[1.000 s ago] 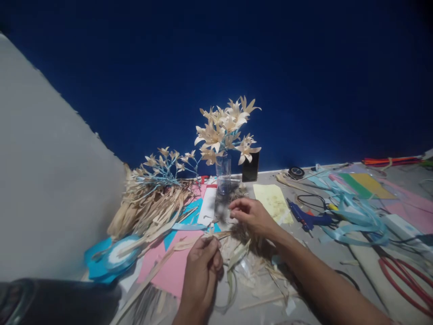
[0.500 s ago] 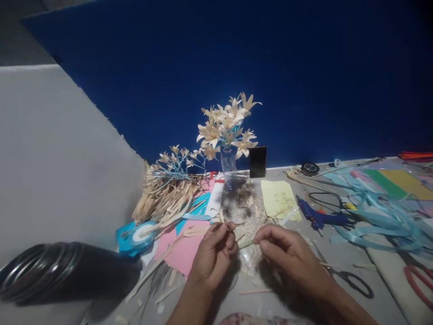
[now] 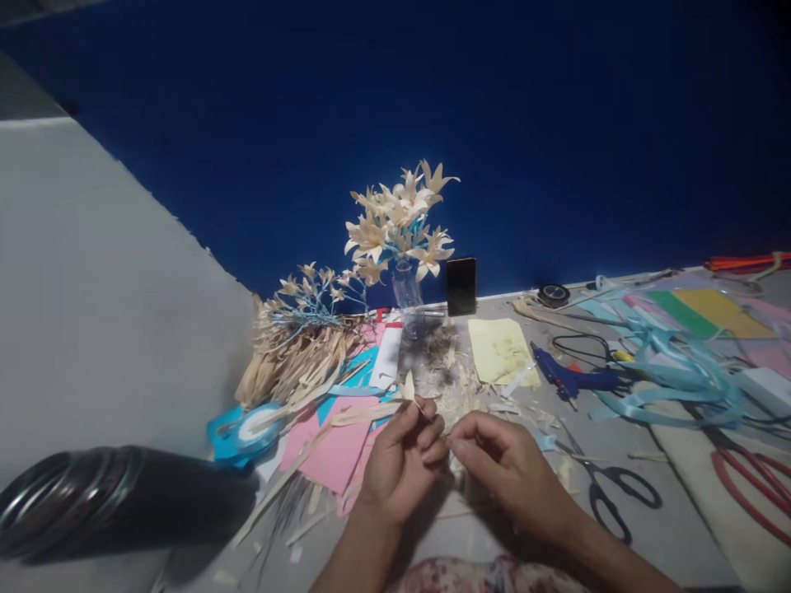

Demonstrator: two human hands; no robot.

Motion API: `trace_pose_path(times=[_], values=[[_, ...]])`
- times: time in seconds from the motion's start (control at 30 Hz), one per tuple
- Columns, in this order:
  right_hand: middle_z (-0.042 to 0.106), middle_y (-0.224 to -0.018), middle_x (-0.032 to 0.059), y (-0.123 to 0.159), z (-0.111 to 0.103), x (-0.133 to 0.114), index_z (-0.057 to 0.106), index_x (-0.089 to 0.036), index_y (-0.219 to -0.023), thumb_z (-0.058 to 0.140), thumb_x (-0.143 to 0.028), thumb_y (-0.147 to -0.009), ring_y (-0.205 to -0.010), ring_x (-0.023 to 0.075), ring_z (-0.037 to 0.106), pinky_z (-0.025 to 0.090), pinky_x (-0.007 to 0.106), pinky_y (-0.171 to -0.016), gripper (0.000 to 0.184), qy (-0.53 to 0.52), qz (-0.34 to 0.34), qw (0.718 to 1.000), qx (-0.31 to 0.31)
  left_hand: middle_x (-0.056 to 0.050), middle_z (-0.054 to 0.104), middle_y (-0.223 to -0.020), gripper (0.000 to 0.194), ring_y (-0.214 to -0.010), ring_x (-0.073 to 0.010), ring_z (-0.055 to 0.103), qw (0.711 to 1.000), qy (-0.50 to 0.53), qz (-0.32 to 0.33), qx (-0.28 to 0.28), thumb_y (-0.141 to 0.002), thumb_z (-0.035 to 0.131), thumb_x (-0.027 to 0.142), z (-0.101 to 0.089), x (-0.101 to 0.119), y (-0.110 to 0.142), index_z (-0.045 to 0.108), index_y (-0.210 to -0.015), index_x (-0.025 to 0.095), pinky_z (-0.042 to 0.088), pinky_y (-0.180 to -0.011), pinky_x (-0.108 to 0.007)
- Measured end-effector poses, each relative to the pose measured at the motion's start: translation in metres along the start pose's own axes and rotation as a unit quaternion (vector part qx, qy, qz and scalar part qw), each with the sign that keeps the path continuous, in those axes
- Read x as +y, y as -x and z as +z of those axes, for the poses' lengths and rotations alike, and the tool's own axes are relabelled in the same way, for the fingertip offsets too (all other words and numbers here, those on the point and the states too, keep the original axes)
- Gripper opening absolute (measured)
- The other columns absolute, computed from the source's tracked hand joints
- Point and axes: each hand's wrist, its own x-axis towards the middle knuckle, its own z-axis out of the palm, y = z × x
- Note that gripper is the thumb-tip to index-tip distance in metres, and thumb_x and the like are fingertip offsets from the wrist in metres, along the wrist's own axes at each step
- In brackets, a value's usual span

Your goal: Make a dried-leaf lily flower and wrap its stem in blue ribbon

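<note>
Near the bottom middle, my left hand [image 3: 404,469] is closed, its thumb and fingertips pinching a small cream flower petal [image 3: 409,387] that points upward. My right hand [image 3: 503,465] is closed too, thumb against forefinger, almost touching the left fingers. Between the two hands a bit of a pale green strip [image 3: 441,430] shows at the right fingertips; most of it is hidden. Cream shavings and scraps [image 3: 454,391] lie on the table just beyond. Behind them stands a clear vase [image 3: 408,301] with several cream handmade flowers [image 3: 401,218].
To the left lie dried husks [image 3: 297,362], a ribbon roll [image 3: 256,427], pink paper [image 3: 330,453] and a black flask [image 3: 136,498]. To the right are black scissors [image 3: 618,478], a blue glue gun [image 3: 572,377], yellow paper [image 3: 503,350] and light-blue ribbon [image 3: 673,371]. A phone [image 3: 461,287] leans on the wall.
My right hand has come closer to my left, so less of the pale green strip shows. The petal in my left hand now stands more plainly in view. The camera has shifted slightly.
</note>
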Motion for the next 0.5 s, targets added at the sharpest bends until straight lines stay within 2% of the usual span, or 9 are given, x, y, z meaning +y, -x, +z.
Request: trace_pose_path(times=[0.23,0.5], values=[[0.064,-0.070,0.0009,-0.0011,0.0022,0.0062,0.067,-0.017,-0.082,0.058,-0.039,-0.095,-0.065,0.0146,0.050,0.039,0.026,-0.061,0.027,0.033,0.016,0.999,0.007,0.003,0.056,-0.077,0.025,-0.053,-0.0029,0.040,1.000,-0.007,0.011,0.008,-0.071,0.088,0.015,0.0013,0.0013,0.0006,0.066,-0.082,0.011,0.036,-0.042,-0.014],[0.056,-0.067,-0.0014,-0.0026,0.0031,0.0062,0.065,-0.018,-0.080,0.057,-0.039,-0.094,-0.065,0.0150,0.047,0.036,0.026,-0.060,0.026,0.042,0.026,0.999,0.004,0.003,0.054,-0.077,0.025,-0.052,-0.0024,0.038,1.000,-0.013,0.023,0.012,-0.072,0.087,0.015,0.0005,0.0033,0.0008,0.064,-0.080,0.011,0.035,-0.042,-0.013]])
